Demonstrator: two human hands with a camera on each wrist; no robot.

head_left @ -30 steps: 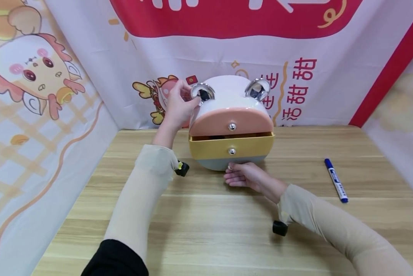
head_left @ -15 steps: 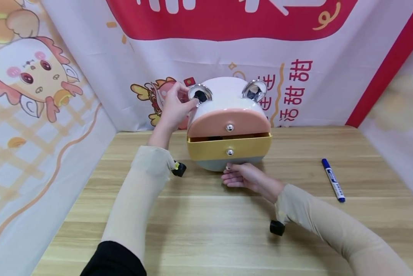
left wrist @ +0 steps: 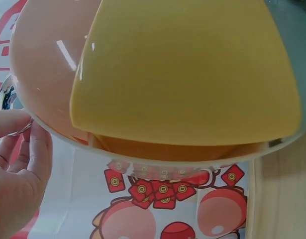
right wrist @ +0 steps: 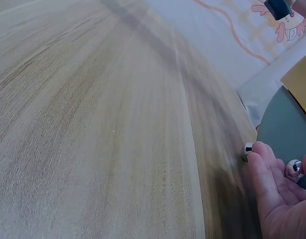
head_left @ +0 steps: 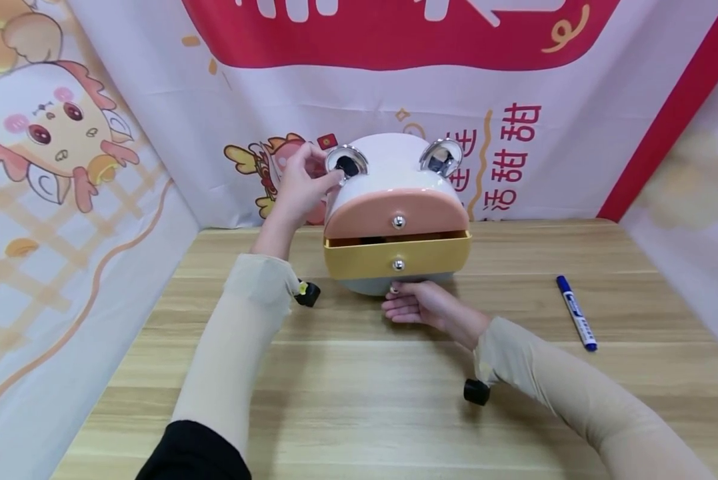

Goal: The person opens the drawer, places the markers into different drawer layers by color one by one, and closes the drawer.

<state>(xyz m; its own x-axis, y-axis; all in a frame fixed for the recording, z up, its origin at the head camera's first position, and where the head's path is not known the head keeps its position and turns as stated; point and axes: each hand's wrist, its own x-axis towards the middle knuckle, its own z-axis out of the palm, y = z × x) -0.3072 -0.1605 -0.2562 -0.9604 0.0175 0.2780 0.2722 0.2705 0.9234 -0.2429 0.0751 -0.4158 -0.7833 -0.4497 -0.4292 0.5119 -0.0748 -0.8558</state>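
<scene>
A frog-shaped drawer box (head_left: 389,163) stands against the back, with a white shell and two silver ring eyes. Its salmon top drawer (head_left: 365,215) is closed. The yellow middle drawer (head_left: 365,260) is pulled partly out, its inside mostly hidden. Below it shows the grey-blue bottom drawer (head_left: 359,287). My left hand (head_left: 301,183) holds the silver eye (head_left: 333,157) on the left between thumb and fingers. Low in front, my right hand (head_left: 425,305) pinches the silver knob (right wrist: 293,169) of the bottom drawer, its other fingers extended beneath.
A blue-capped marker (head_left: 577,313) lies on the wooden table (head_left: 359,400) at the right. Printed cloth (head_left: 263,93) hangs behind and at both sides. A black block (head_left: 476,392) hangs under the right wrist, another black block (head_left: 308,293) by the left.
The head view has shifted slightly. My right hand and the bottom drawer have moved a little inward, under the yellow drawer. My left hand keeps its hold on the eye.
</scene>
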